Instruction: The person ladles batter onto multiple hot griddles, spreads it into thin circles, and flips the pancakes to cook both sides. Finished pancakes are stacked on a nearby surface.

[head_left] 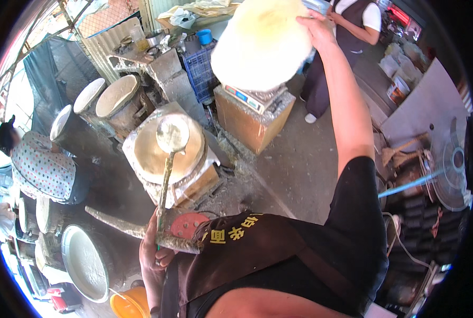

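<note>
My right hand is raised far forward, fingers closed on the edge of a large, thin, pale round sheet that looks like a pancake. The sheet hangs above a digital scale on a wooden box. Close to my body, my left hand is closed around the long handle of a ladle. A curved, batter-crusted scraper lies across that same hand; its grip on it is partly hidden. The ladle's round bowl is over a wide round griddle with a pale surface.
More round drum stoves stand at the left, near a person in a dotted shirt. A tub of white liquid and an orange bucket are lower left. Another person stands beyond my right hand. A fan is at right.
</note>
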The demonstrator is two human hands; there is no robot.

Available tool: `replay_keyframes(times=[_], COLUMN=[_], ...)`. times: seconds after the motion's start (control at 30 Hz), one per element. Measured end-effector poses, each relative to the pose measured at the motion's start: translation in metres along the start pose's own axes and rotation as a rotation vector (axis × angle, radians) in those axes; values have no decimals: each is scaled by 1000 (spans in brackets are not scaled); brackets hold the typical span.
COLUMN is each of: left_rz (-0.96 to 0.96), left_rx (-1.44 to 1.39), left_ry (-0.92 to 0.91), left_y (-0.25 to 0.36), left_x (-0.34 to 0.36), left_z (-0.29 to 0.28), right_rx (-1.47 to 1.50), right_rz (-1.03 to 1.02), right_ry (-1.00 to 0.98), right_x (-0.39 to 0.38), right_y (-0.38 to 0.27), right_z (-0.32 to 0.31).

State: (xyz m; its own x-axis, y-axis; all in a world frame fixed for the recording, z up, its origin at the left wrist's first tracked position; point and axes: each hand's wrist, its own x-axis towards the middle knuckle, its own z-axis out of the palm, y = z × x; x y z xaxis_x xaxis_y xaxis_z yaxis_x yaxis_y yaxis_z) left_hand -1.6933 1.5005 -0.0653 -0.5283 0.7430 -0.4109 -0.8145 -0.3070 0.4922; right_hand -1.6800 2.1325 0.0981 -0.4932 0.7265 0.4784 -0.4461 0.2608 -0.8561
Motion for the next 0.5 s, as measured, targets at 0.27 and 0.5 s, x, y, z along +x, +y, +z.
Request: replay_keyframes(times=[0.27,0.5], left_rz=[156,135], left_rx=[25,-84], left_ry=[57,236], left_y=[1,-6], left_x=[78,107], left_z=[90,109], right_rx=[-123,-197], right_rz=[286,355], right_ry=[505,589], right_x=[166,80], right_y=[215,337], right_z=[-72,-92])
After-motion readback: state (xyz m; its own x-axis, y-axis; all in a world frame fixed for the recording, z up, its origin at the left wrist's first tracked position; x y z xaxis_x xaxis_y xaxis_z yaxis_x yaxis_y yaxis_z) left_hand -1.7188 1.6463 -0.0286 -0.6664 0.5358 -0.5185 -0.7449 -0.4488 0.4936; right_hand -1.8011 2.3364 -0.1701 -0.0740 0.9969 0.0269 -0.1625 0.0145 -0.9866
